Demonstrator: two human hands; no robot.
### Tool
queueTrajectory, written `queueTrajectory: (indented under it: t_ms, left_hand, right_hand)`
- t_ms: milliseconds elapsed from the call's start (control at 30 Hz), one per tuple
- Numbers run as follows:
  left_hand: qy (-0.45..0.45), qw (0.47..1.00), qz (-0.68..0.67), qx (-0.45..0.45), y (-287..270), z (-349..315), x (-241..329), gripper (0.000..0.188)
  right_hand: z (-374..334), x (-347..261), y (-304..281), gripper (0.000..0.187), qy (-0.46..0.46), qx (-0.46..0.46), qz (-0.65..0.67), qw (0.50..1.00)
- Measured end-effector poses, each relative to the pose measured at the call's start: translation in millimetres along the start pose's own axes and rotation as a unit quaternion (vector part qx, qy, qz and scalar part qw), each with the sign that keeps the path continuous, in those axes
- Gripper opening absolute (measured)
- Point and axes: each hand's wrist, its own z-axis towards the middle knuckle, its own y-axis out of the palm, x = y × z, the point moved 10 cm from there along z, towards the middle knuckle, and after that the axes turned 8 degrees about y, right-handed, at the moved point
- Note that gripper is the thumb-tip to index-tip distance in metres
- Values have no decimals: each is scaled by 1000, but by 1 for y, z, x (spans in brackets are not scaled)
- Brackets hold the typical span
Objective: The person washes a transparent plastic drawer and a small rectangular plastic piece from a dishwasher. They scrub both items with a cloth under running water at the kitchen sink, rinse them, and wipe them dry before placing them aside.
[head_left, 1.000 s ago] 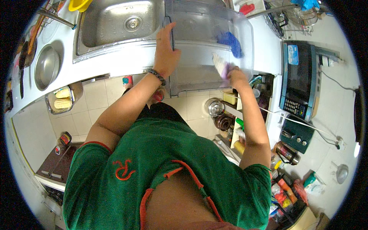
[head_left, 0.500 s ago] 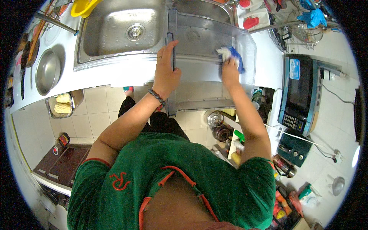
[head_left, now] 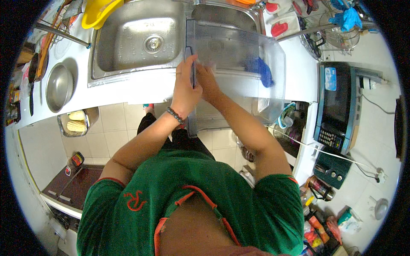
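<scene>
A clear plastic drawer (head_left: 239, 47) with a grey front panel (head_left: 191, 38) stands tilted over the counter edge and the right sink basin. My left hand (head_left: 186, 85) is closed on that grey panel, thumb on the inner side. Just beside it, inside the drawer, my right hand (head_left: 207, 83) presses near the panel; its fingers are blurred and partly hidden by my left hand. A faint whitish cloth (head_left: 212, 65) shows at those fingers. Toward the drawer's far right side lies a blue cloth-like thing (head_left: 265, 72), apart from both hands.
The left sink basin (head_left: 132, 42) lies beyond the counter, with a yellow basket (head_left: 96, 15) on its rim. A steel bowl (head_left: 60, 87) stands at left, above a container of corn (head_left: 77, 121). At right are a microwave (head_left: 335, 106) and a white cord (head_left: 299, 143).
My right hand has swept left through the drawer to beside my left hand, leaving the blue thing behind at right. My left hand keeps its hold on the panel.
</scene>
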Motion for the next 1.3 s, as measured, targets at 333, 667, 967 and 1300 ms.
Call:
queueTrajectory:
  t_ms: [333,667,967,1300]
  left_hand:
    - [16,1000,-6,-14,5,0,16,69]
    - [-1,1000,-10,-3,-3,-1,7,70]
    - [-12,1000,-11,-23,6,-3,1,71]
    - [-6,999,-12,-42,9,-1,6,70]
  right_hand:
    - [6,159,-39,53,243,183,-234,924]
    - [-56,245,-120,5,398,429,444,678]
    - [86,49,-60,21,90,114,33,989]
    - [18,233,-108,19,262,295,430,813]
